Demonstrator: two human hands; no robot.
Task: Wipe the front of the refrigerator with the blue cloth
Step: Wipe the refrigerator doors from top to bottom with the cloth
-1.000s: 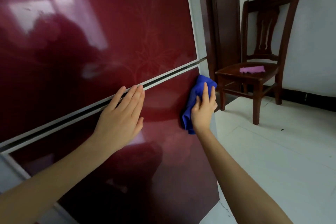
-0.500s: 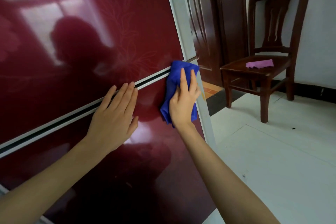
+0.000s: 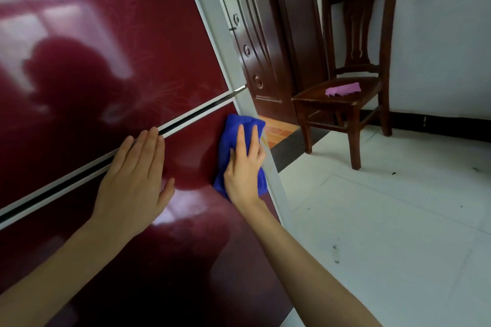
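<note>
The refrigerator (image 3: 111,66) fills the left of the view, its glossy dark red front split by a white-edged gap between upper and lower door. A folded blue cloth (image 3: 233,130) lies flat on the lower door, near the door's right edge just under the gap. My right hand (image 3: 243,167) presses the cloth against the door with straight fingers. My left hand (image 3: 135,180) rests flat on the lower door to the left, its fingertips reaching the gap.
A dark wooden door (image 3: 255,34) stands just right of the refrigerator. Further right a wooden chair (image 3: 353,103) against the white wall carries a pink cloth (image 3: 342,89) on its seat. White floor tiles (image 3: 385,220) stretch across the lower right.
My right hand slid the blue cloth up to the gap and then back down the lower door's right edge. My left hand stayed flat on the door. The view shifted.
</note>
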